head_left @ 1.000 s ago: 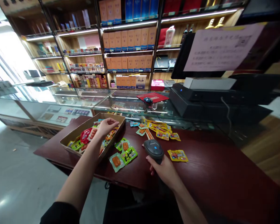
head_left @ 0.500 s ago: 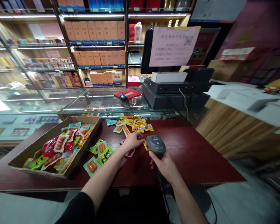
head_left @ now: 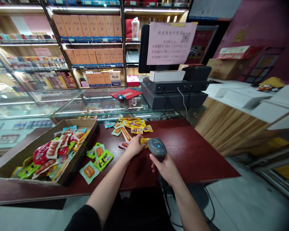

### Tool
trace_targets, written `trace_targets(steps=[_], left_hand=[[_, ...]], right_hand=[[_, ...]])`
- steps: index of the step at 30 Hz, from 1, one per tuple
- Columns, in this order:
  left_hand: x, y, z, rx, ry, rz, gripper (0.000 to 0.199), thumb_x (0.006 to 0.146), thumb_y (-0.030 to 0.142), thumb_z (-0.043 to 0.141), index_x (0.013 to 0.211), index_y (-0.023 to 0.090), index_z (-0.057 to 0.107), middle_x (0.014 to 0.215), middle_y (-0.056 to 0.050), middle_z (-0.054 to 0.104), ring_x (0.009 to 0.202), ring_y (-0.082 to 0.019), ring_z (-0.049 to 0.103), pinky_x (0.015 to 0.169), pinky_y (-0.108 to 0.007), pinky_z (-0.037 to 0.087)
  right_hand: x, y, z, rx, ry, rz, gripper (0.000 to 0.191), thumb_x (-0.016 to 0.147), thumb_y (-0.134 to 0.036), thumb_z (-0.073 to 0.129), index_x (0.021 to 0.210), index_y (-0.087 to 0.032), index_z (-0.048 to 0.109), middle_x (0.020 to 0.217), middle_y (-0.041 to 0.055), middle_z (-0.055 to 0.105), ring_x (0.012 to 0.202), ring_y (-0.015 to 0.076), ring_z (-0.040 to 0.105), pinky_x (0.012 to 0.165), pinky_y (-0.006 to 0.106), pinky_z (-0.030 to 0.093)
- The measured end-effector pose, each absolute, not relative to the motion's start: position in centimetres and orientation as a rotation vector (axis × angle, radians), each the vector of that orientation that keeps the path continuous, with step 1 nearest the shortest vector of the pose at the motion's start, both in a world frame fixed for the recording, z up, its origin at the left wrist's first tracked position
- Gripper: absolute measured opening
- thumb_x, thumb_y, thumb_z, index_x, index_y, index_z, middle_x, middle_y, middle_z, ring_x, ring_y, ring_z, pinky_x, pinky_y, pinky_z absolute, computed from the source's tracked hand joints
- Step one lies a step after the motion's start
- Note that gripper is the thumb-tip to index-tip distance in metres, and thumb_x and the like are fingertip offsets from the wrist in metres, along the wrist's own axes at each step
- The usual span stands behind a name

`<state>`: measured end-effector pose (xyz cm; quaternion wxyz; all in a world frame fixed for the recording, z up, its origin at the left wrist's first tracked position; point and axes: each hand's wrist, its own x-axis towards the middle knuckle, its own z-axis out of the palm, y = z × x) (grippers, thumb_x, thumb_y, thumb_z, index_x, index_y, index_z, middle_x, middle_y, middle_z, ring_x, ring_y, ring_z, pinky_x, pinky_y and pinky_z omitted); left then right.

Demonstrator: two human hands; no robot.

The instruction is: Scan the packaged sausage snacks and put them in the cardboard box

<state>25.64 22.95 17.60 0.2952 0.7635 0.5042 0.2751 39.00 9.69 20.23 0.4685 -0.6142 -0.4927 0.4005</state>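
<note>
My right hand (head_left: 164, 166) is wrapped round the handle of a dark grey barcode scanner (head_left: 157, 148), which has a blue light on top. Between the fingers of my left hand (head_left: 136, 146) is a small yellow snack packet (head_left: 144, 141), its right end partly behind the scanner head. A red-and-white sausage packet (head_left: 123, 145) lies just left of that hand. Farther back are yellow snack packets (head_left: 136, 129) and a long sausage pack (head_left: 125, 133). Green snack packets (head_left: 103, 160) and a clear sausage pack (head_left: 89, 172) lie beside my left forearm.
A cardboard box (head_left: 83, 147) full of mixed snack packets stands on the left of the dark red table (head_left: 190, 154). Behind it runs a glass counter (head_left: 96, 102) with a red mat and a till (head_left: 173, 96). The scanner's cable (head_left: 167, 203) hangs below the table edge.
The view has shifted, so the scene sits farther left. My left hand now holds the yellow packet, more of which shows beside the scanner. The scanner remains in my right hand.
</note>
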Motion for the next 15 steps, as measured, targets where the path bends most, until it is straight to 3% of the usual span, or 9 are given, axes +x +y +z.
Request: trace_targets(steps=[4,11,15], left_hand=[[22.7,22.9,18.7,1.716,1.278,0.964,0.022,0.068,0.022,0.072,0.088,0.016,0.065,0.082,-0.004,0.069,0.078,-0.018,0.063,0.073,-0.028,0.047],[16.4,23.2,20.2,1.101,1.085,1.333,0.049,0.054,0.039,0.085,0.094,0.013,0.073,0.088,-0.008,0.074,0.075,-0.020,0.067,0.072,-0.032,0.052],[13.5,23.0,20.9,1.056,1.065,1.452,0.045,0.057,0.040,0.084,0.091,0.012,0.075,0.086,-0.009,0.074,0.077,-0.021,0.067,0.076,-0.033,0.053]], right_hand=[[37.8,9.9,20.7,-1.511,-1.230,1.019,0.031,0.080,-0.049,0.063,0.085,-0.020,0.058,0.053,-0.0008,0.061,0.043,0.0181,0.061,0.044,0.028,0.050],[34.0,10.4,21.6,-1.403,-1.313,1.095,0.035,0.080,-0.048,0.064,0.095,-0.016,0.060,0.055,-0.0005,0.061,0.043,0.0163,0.059,0.043,0.026,0.049],[31.1,10.3,21.7,-1.310,-1.435,1.132,0.032,0.083,-0.044,0.062,0.098,-0.017,0.059,0.056,-0.0014,0.061,0.043,0.0151,0.059,0.044,0.025,0.049]])
